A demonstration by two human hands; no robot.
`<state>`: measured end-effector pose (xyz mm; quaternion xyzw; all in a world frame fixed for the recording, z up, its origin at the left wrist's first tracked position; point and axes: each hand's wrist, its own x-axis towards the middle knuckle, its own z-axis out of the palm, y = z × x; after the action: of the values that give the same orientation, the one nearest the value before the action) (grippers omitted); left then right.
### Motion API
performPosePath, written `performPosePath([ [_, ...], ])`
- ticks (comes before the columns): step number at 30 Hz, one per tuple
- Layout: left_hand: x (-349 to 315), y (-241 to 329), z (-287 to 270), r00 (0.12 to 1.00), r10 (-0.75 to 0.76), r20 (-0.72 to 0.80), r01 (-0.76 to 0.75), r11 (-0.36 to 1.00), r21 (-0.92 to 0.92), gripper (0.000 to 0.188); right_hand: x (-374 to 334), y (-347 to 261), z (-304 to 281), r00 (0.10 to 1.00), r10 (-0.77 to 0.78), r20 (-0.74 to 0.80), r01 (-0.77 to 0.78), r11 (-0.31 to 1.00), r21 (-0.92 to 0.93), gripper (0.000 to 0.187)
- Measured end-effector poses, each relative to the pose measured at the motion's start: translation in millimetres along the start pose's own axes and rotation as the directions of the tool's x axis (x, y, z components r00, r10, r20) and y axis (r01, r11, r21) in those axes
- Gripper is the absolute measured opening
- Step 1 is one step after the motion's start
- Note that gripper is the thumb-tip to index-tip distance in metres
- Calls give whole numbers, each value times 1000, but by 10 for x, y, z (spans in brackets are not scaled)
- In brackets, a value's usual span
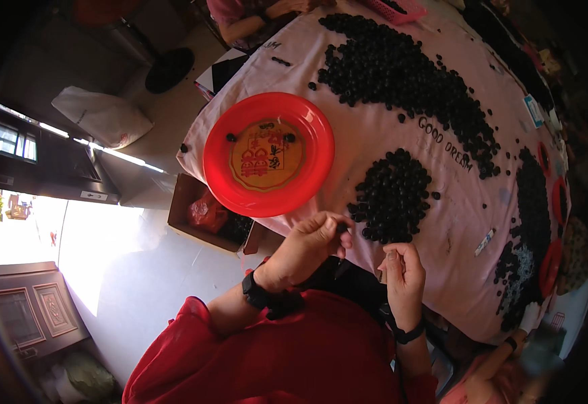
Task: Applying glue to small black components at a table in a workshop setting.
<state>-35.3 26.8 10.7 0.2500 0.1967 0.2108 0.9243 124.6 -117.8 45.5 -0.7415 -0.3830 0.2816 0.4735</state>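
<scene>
**Red sleeves, dark wristbands**

Wearing a loose bright red garment, its folds spreading wide across the lower part of the view; sleeves ending partway up both forearms, cuffs bunching in soft creases; sporting a black watch-like band on the wrist of the left hand (307, 248); carrying a similar thin dark band at the wrist of the right hand (403, 279); showing no gloves, fingers bare.

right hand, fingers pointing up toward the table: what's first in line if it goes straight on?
Probably the small heap of black round pieces on the pink cloth, just beyond the right hand. Depth is unclear from one view.
</scene>
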Motion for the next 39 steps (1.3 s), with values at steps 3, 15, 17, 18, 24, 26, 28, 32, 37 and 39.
performPosePath([
  [3,35,245,-103,969,233,-85,-243,960,-141,34,13,38,-21,999,5,-38,-3,999,43,9],
  [15,105,189,93,985,19,-169,77,838,540,33,32,85,-43,998,46,-47,-43,997,66,7],
  [17,229,11,125,949,304,83,-96,28,995,27,34,68,-53,997,52,-52,-49,997,53,7],
  [18,290,-66,127,946,311,88,-99,20,995,27,28,64,-57,997,49,-59,-47,998,30,7],
  [24,508,-283,48,875,464,139,13,-310,951,38,-15,107,-63,996,62,-70,-60,998,18,6],
  [26,514,-276,17,891,433,133,21,-332,943,36,-24,119,-58,996,60,-63,-58,998,40,6],
  [28,498,-248,-1,901,412,137,20,-354,935,34,-23,119,-48,997,53,-61,-51,998,29,6],
  [32,382,-169,36,877,440,194,-61,-299,952,26,6,84,-33,998,48,-47,-45,998,54,6],
  [37,179,-17,110,993,49,-106,54,609,791,30,1,-16,-44,1000,13,14,-13,999,51,6],
  [39,122,14,113,966,-252,50,225,924,308,33,-9,-64,-31,1000,-17,17,16,999,48,6],
])
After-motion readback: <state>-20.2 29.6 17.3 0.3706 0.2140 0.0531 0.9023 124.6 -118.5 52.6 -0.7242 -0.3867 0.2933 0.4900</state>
